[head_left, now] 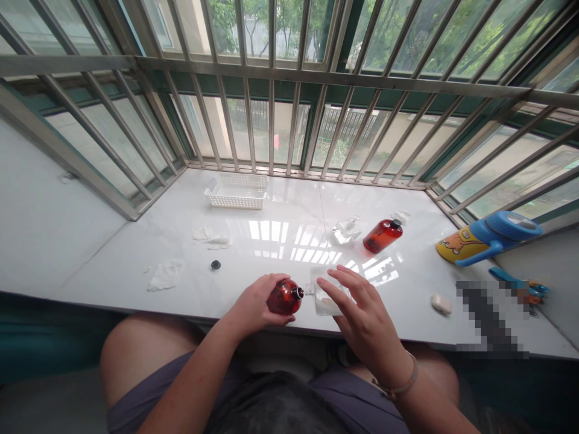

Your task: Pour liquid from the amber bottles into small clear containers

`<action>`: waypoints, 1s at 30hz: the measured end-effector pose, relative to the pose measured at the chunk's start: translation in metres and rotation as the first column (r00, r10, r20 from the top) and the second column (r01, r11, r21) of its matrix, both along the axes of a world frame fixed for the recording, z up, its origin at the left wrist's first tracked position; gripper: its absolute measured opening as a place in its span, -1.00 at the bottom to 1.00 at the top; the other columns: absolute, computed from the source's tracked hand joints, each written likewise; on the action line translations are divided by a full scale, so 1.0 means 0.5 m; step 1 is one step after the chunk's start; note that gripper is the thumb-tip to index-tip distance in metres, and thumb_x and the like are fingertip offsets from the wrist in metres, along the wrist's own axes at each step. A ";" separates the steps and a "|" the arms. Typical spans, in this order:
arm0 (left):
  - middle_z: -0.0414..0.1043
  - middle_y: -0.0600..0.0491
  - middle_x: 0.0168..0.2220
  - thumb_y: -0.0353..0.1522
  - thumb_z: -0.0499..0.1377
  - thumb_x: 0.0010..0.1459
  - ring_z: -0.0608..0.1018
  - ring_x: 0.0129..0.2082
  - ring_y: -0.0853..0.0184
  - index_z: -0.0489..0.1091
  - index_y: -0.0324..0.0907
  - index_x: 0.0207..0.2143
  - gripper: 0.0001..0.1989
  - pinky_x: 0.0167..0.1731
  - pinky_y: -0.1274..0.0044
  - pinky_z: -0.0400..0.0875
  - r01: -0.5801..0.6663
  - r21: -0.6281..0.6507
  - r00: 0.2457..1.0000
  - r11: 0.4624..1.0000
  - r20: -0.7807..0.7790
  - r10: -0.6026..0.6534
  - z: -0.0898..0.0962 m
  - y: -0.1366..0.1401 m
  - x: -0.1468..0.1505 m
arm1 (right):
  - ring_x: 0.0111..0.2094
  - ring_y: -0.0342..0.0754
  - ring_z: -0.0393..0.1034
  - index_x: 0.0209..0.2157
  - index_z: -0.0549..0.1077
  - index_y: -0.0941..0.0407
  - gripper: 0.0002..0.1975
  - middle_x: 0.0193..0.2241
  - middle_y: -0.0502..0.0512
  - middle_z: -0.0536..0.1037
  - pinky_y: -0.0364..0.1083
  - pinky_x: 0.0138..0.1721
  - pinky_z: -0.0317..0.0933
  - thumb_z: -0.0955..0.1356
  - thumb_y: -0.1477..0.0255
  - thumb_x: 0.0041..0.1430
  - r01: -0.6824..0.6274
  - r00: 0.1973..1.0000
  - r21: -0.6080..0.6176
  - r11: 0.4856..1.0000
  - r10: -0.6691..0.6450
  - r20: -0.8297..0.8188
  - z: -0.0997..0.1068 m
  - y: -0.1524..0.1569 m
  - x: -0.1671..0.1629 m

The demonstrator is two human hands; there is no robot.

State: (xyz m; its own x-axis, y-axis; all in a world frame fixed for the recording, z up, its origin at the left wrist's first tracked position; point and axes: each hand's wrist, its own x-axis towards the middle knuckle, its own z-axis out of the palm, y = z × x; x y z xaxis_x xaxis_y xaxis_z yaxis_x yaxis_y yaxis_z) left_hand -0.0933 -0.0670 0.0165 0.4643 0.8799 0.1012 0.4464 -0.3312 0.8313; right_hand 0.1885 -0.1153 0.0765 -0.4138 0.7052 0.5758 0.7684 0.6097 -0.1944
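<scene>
My left hand (261, 304) is wrapped around a round amber bottle (281, 298), whose uncapped mouth tilts to the right. My right hand (362, 307) grips a clear square glass bottle (324, 304) between thumb and fingers, the upper fingers partly stretched over it. The clear bottle lies tipped, its narrow neck pointing left and meeting the amber bottle's mouth. Some of the clear bottle is hidden behind my fingers. A small black cap (216, 265) rests on the white counter (266, 253), left of the amber bottle.
Farther back stand another clear glass bottle (346, 230) and a capped amber bottle (382, 236). A white basket (236, 193) sits near the barred window. Crumpled tissues (165, 275) lie left. At right are a blue-yellow flask (488, 238), a pale block (441, 304) and a blue strap (520, 286).
</scene>
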 end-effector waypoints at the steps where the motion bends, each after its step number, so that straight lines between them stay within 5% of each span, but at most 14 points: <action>1: 0.55 -0.03 0.19 -0.26 0.60 -0.07 0.60 0.18 0.01 0.37 0.02 0.27 -0.14 0.24 0.23 0.51 0.000 0.001 1.000 1.000 0.001 0.000 0.000 0.000 0.000 | 0.35 0.21 0.33 0.37 0.36 -0.05 -0.29 0.24 0.23 0.48 0.31 0.26 0.40 0.27 0.78 0.31 0.000 1.000 0.001 1.000 0.000 0.002 0.000 0.000 0.000; 30: 0.52 -0.05 0.23 -0.27 0.60 -0.04 0.57 0.21 0.02 0.34 0.01 0.29 -0.13 0.27 0.21 0.46 0.000 -0.034 1.000 0.999 0.009 0.000 -0.003 -0.001 -0.003 | 0.35 0.22 0.33 0.36 0.39 -0.02 -0.35 0.24 0.24 0.49 0.28 0.24 0.40 0.28 0.78 0.37 -0.015 0.999 0.052 0.999 0.012 0.047 0.010 0.006 0.000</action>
